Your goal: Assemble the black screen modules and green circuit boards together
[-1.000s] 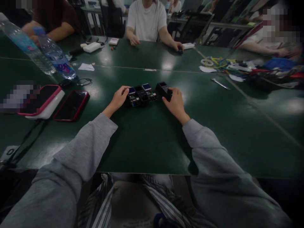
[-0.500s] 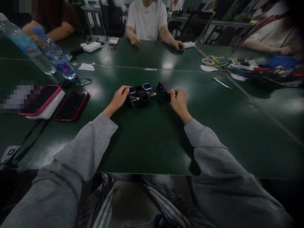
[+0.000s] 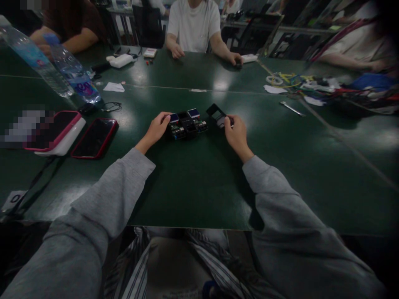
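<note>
My left hand (image 3: 159, 128) grips the left edge of a black electronic device (image 3: 187, 123) on the green table, thumb on top and fingers curled round its side. The device carries two small blue-dark screens and exposed circuit boards. To its right, my right hand (image 3: 235, 132) pinches a black plastic cover (image 3: 217, 115) with a rectangular window cut in it. The cover is held tilted just above the table, apart from the device. Its right end is hidden behind my fingers.
At the left lie a red-edged phone (image 3: 94, 138), a second one on a white block (image 3: 57, 128), and two water bottles (image 3: 82, 85). A wrench (image 3: 292, 109) and tangled cables (image 3: 311, 85) lie right. Across the table (image 3: 193, 187) sits a person in white (image 3: 193, 25).
My right hand has turned the black cover so that its window faces me more. My left hand and the device have hardly moved.
</note>
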`<act>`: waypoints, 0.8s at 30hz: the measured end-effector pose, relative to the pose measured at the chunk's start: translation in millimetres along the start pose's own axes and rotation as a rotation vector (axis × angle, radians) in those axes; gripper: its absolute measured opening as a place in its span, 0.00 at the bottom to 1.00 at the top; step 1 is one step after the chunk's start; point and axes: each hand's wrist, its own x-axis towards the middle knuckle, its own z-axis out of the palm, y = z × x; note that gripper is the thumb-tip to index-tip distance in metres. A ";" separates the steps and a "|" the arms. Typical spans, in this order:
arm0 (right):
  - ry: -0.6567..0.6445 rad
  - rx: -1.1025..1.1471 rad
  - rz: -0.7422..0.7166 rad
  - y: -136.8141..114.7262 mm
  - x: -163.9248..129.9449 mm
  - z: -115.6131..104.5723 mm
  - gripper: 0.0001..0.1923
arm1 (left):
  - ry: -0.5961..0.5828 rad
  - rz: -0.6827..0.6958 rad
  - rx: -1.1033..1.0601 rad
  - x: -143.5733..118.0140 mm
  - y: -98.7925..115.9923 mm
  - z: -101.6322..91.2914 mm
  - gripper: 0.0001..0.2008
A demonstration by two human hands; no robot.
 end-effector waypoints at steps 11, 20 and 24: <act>0.030 -0.072 -0.038 -4.3 -4.1 -2.4 0.34 | -0.006 -0.003 -0.023 0.5 -2.0 0.1 0.11; -0.109 -0.131 -0.102 -21.3 -23.8 -24.2 0.29 | -0.012 0.024 -0.006 0.4 -4.4 -0.5 0.12; -0.172 -0.120 -0.110 -41.0 -80.0 -70.1 0.30 | -0.010 0.012 -0.005 0.4 -3.3 0.4 0.12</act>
